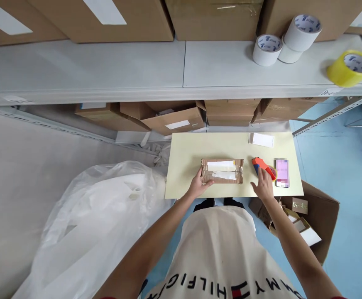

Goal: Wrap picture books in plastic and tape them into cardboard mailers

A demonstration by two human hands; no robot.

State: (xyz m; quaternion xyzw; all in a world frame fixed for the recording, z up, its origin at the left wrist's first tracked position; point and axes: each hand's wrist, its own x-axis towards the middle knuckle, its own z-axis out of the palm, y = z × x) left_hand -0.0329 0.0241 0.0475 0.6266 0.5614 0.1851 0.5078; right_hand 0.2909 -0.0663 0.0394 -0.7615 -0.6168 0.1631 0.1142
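A flat brown cardboard parcel [223, 179] with white label strips and clear tape round its ends lies on the pale yellow tabletop [187, 145]. My left hand [199, 185] grips its left end, thumb over the near corner and fingers along the side. To the right of the parcel lies an orange and blue tape dispenser [258, 162] with a roll of tape at its near end. Over the dispenser is my right hand [264, 186], fingertips at its body and thumb spread to the left. Whether the fingertips press on it, I cannot tell.
Right of the dispenser lies a phone [282, 172]; a white label stack [262, 140] is at the back. White tape rolls [267, 50] and a yellow roll [350, 68] stand on the shelf. A carton [322, 207] sits lower right, a big plastic bag [100, 224] left.
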